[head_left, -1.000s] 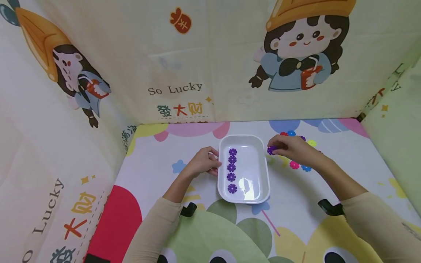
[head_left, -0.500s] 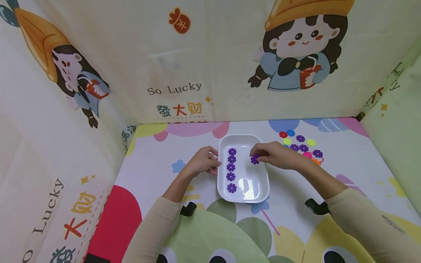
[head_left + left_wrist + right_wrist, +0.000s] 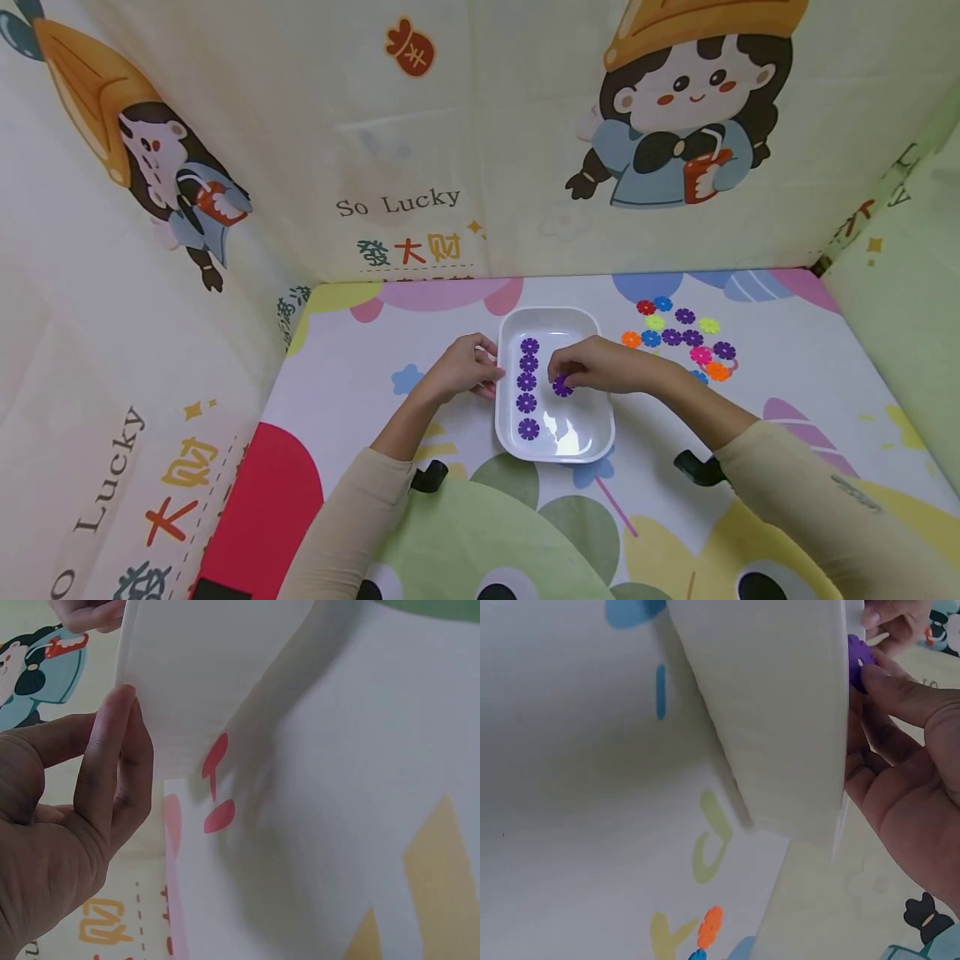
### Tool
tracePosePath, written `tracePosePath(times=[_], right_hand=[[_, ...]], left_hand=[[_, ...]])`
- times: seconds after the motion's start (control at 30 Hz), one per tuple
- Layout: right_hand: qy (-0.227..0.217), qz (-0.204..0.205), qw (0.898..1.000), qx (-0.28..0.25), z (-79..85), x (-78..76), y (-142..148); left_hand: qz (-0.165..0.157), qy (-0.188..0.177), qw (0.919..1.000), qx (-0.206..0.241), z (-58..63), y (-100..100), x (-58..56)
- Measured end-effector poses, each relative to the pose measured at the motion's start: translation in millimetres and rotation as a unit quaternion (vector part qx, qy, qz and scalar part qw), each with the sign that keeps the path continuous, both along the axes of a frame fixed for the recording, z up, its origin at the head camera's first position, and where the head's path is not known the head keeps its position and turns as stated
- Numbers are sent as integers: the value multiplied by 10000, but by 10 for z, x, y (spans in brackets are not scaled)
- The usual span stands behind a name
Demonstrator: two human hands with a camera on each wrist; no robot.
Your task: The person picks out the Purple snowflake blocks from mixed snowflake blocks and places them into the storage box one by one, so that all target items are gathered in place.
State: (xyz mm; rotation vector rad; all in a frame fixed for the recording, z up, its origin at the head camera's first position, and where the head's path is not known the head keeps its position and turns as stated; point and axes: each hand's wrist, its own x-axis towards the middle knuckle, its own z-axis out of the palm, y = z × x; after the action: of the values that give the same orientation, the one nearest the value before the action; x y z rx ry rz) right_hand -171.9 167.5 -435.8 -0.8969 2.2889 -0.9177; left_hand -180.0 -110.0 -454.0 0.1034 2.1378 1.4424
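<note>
A white rectangular tray (image 3: 592,442) stands mid-table, with a column of several purple flower-shaped plastic discs (image 3: 527,382) along its left side. My left hand (image 3: 467,369) grips the tray's left rim; in the left wrist view its fingers (image 3: 112,742) lie at the rim and outer wall. Over the tray's middle, my right hand (image 3: 603,364) pinches another purple flower-shaped disc (image 3: 562,386) between thumb and fingers, just right of the column. The right wrist view shows that disc (image 3: 859,664) at the tray's edge, partly hidden by the thumb.
Right of the tray lies a loose group of flower-shaped discs in purple, red, blue, yellow, pink and orange, among them an orange disc (image 3: 632,339) nearest the tray. A patterned cloth covers the table (image 3: 337,358); printed cloth walls (image 3: 525,242) rise behind and at the sides.
My right hand has carried the purple disc leftward from beside the loose group, over the tray's right rim, to a spot near the column. My left hand has stayed at the rim.
</note>
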Motion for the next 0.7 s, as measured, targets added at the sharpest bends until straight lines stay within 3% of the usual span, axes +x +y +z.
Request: tracePosePath(times=[0.23, 0.7], right_hand=[[-186, 346, 9988, 297, -48, 12, -140], [-286, 586, 9942, 858, -191, 22, -329]], left_hand=[[-12, 5, 10000, -38, -10, -3, -4], [-38, -13, 10000, -18, 10, -14, 3]])
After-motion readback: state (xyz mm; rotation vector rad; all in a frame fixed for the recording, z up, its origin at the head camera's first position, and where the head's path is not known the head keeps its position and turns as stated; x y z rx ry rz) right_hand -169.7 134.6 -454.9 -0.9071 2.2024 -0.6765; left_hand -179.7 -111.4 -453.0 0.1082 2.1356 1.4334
